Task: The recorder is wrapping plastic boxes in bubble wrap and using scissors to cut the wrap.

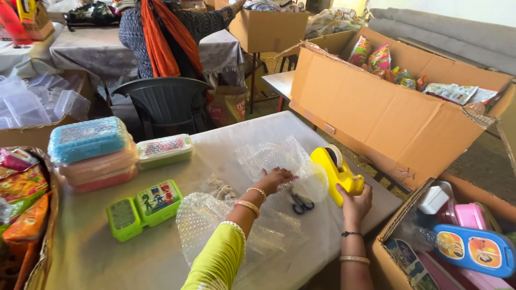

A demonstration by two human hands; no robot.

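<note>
A person at a cloth-covered packing table (161,252) presses the left hand (275,179), fingers spread flat, onto a sheet of clear bubble wrap (271,156) lying at the table's middle, while the right hand (355,204) closes around the base of a yellow tape dispenser (337,171) standing at the table's right edge, just beside the wrap. A pair of black-handled scissors (302,204) lies between the two hands, touching the plastic sheet. More crumpled bubble wrap (207,220) is bunched nearer the person, under the left forearm in its yellow-green sleeve. The wrap looks very light, soft and slippery, apt to slide or spring up unless pinned flat or pinched at an edge; the dispenser looks stiff and weighted, best gripped low around its body, clear of the cutting end. To the left sit a green two-part lunch box (144,208) with a cartoon lid, a lunch box with a patterned white lid (164,150) and a stack of bubble-wrapped boxes (94,154), blue on top. A large open cardboard carton (387,118) of snack packets stands beyond the table, another carton (400,252) of pink and blue boxes at lower right. A second person in an orange scarf (164,37) works at a far table behind a dark plastic chair (161,102)
</note>
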